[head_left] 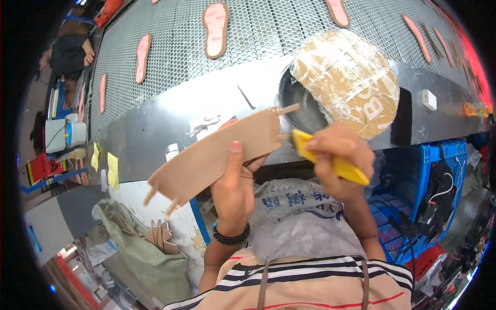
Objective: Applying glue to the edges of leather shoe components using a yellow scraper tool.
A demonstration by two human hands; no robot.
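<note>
My left hand (233, 194) grips a long, curved tan leather-like piece (206, 160), thumb on its face and fingers behind. Short narrow straps stick out from both ends of it. In my right hand (341, 157) is a yellow brush (347, 169), gripped by its handle. Its dark tip is close to the straps at the piece's right end; whether it touches them I cannot tell. Just beyond stands a dark round pot (302, 106), partly covered by a round, tape-wrapped cardboard lid (351, 77) smeared with whitish residue.
Pink-and-brown insoles (215, 31) lie on a metal mesh surface (175, 57) beyond the metal ledge. A thin dark tool (246, 97), a black phone-like slab (402, 118) and a white charger (429, 99) rest there. Blue crates (421, 191) stand right; a green sack (139, 258) sits lower left.
</note>
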